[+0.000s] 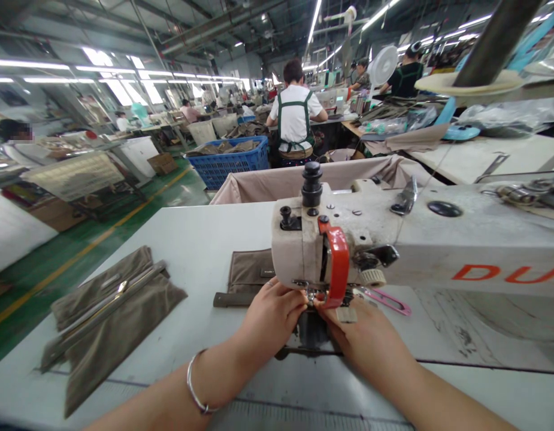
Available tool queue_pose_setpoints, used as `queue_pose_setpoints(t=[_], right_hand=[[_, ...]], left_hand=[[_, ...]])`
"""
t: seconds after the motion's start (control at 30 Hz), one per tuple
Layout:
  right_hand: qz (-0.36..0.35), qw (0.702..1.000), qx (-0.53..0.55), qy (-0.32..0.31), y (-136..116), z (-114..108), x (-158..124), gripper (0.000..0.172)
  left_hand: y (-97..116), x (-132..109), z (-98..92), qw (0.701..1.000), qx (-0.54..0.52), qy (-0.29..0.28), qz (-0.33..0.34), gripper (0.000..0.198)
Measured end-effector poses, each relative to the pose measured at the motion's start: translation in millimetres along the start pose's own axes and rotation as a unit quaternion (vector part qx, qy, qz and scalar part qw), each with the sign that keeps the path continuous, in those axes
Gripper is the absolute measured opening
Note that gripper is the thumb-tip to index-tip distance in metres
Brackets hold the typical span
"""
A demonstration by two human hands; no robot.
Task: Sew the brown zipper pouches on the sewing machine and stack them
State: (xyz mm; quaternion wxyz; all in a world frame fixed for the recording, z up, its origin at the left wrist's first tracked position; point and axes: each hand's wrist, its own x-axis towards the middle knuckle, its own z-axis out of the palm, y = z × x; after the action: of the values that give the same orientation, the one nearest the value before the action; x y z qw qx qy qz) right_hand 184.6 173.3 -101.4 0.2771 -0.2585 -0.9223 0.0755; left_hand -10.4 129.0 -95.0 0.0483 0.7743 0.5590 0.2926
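My left hand (272,317) and my right hand (362,335) meet under the head of a white sewing machine (393,239), fingertips pinched together at the needle area behind its red guard (337,266). What the fingers hold is hidden by the hands and the machine. A brown fabric piece (250,272) with a strap lies flat on the table just beyond my left hand. A silver bangle circles my left wrist. Pink thread snips (388,299) rest beside my right hand.
A stack of brown zippered fabric pieces (110,311) lies at the table's left. Beyond the table stand a cloth-lined bin (268,179) and a blue crate (232,158). A person in a white shirt sits with their back turned (294,114). Green aisle floor runs on the left.
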Motion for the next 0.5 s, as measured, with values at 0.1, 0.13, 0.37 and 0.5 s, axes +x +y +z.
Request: queue_pose_setpoints(t=[0.1, 0.13, 0.37, 0.5], right_hand=[[0.000, 1.000, -0.003, 0.007, -1.2, -0.2, 0.5, 0.032], [0.000, 1.000, -0.001, 0.010, -1.6, -0.4, 0.8, 0.032], [0.010, 1.000, -0.007, -0.010, -2.9, -1.0, 0.9, 0.030], [0.015, 1.000, -0.015, -0.023, -3.4, -1.4, 0.7, 0.031]], left_hand=[[-0.5, 0.2, 0.3, 1.000, -0.001, 0.000, 0.000, 0.010], [-0.7, 0.2, 0.4, 1.000, -0.001, -0.002, -0.001, 0.010], [-3.0, -1.6, 1.8, 1.000, -0.002, -0.013, -0.005, 0.011], [-2.5, -2.1, 1.8, 1.000, -0.001, -0.013, -0.008, 0.012]])
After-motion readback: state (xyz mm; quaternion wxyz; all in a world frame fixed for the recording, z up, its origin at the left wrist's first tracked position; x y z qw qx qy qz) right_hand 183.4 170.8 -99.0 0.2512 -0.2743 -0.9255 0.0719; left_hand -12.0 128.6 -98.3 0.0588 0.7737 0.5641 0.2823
